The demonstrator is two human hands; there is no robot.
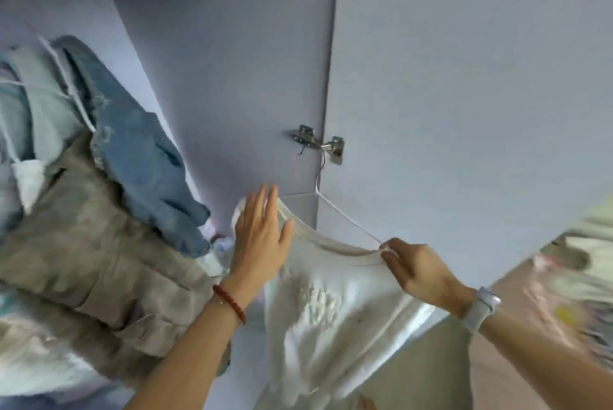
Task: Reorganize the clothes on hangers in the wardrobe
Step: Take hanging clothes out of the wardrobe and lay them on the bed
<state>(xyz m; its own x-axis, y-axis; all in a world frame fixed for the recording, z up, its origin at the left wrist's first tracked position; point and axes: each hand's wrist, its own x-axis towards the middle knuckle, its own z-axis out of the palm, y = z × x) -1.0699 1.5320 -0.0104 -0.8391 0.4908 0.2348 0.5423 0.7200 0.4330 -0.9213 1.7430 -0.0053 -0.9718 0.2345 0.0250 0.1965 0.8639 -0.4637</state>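
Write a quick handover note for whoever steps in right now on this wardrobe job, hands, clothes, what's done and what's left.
Left hand: open, fingers straight, flat against the left shoulder of the white top.
Right hand: grip pinching the top's neckline at the right shoulder, where the white hanger wire ends.
The top is on its hanger, held in front of the wardrobe door hinge, not on a rail.
Denim garment and grey-green garment hang at left.
Left: straighten the top and hang it with the others.
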